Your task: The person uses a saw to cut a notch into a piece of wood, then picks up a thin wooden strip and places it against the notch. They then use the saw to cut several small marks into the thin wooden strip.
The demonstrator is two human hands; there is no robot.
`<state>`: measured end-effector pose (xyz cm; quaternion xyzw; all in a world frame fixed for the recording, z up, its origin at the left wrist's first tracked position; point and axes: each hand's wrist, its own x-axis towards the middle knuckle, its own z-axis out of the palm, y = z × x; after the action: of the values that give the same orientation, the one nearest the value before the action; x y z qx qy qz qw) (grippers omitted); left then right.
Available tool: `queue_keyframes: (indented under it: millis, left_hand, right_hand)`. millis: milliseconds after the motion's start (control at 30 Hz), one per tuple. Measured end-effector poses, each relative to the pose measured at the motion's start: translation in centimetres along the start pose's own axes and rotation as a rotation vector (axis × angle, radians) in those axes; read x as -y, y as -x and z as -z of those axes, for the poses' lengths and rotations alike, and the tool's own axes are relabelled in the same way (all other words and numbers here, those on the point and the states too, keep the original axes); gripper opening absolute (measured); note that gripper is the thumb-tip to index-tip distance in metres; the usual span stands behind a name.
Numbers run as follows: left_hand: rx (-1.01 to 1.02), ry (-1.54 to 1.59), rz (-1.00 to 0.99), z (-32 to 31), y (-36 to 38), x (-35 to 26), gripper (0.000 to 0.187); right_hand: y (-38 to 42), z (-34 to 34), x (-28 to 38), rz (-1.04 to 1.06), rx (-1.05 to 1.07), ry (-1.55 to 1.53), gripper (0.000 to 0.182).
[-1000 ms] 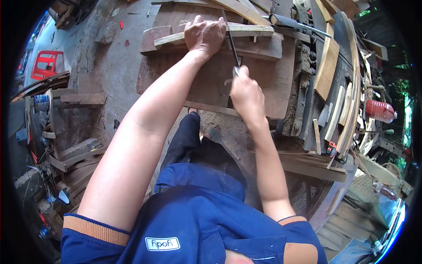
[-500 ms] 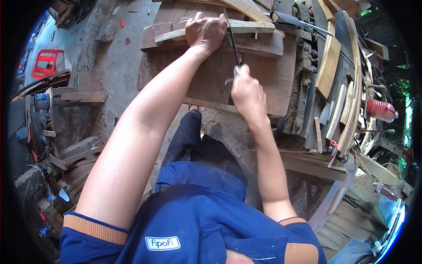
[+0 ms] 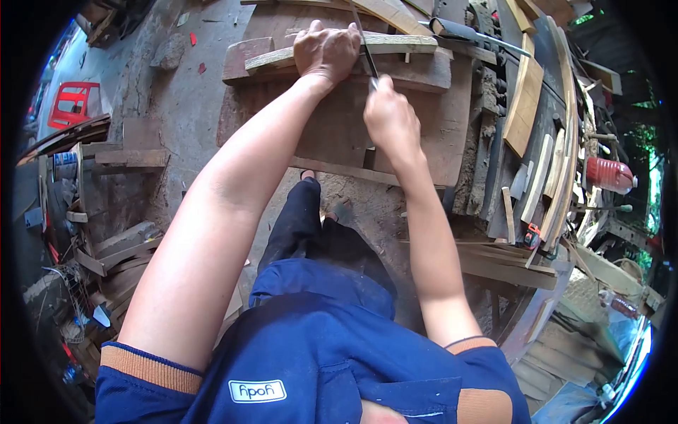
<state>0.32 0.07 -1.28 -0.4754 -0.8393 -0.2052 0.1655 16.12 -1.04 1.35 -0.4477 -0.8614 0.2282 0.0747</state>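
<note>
Near the top of the view my left hand (image 3: 327, 51) is closed over a pale, slightly curved strip of wood (image 3: 402, 45) and presses it down. The strip lies across a thick wooden block (image 3: 424, 73) on a low wooden bench (image 3: 318, 138). My right hand (image 3: 393, 116) grips the handle of a handsaw, most of which is hidden in the fist. The narrow dark saw blade (image 3: 366, 53) crosses the strip just right of my left hand and points away from me. Whether its teeth are in the wood I cannot make out.
Boards and offcuts (image 3: 524, 106) are stacked along the right, beside a tape measure (image 3: 532, 235) and a jug of red liquid (image 3: 609, 175). A metal rod with a dark end (image 3: 452, 30) lies beyond the strip. A red plastic chair (image 3: 73, 104) stands far left.
My right hand has pushed the saw forward, away from me, so less blade shows between hand and strip. My left hand still holds the strip in place.
</note>
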Motion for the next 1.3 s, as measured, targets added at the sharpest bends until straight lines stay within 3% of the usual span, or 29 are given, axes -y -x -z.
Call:
queue_keyframes:
  millis: [100, 333, 467, 567, 667, 867, 1067, 1300]
  left_hand:
    - [0.045, -0.073, 0.048, -0.1, -0.1, 0.0, 0.054]
    - [0.072, -0.054, 0.012, -0.1, -0.1, 0.4, 0.057]
    - [0.116, -0.068, 0.023, 0.3, -0.2, 0.1, 0.057]
    - [0.064, -0.044, 0.011, -0.6, 0.0, 0.0, 0.055]
    - [0.024, -0.047, 0.006, -0.3, -0.4, 0.5, 0.055]
    - [0.056, -0.042, 0.026, -0.5, -0.2, 0.4, 0.055]
    - [0.039, -0.058, 0.010, -0.4, -0.3, 0.5, 0.055]
    - [0.101, -0.065, 0.022, 0.0, -0.1, 0.0, 0.055]
  right_hand:
    - [-2.0, -0.6, 0.8, -0.015, -0.024, 0.026, 0.018]
    - [3.4, 1.0, 0.2, -0.047, 0.094, -0.013, 0.018]
    - [-3.4, -1.1, 0.8, -0.012, -0.026, 0.021, 0.020]
    - [-0.7, -0.5, 0.6, -0.002, -0.023, 0.002, 0.020]
    - [4.3, 1.0, 0.1, -0.071, 0.111, -0.002, 0.020]
    - [-1.7, -0.1, 0.7, -0.032, 0.031, 0.013, 0.021]
    - [5.0, 0.9, -0.4, -0.053, 0.086, -0.040, 0.019]
    - [-1.7, -0.5, 0.9, -0.014, -0.025, 0.002, 0.021]
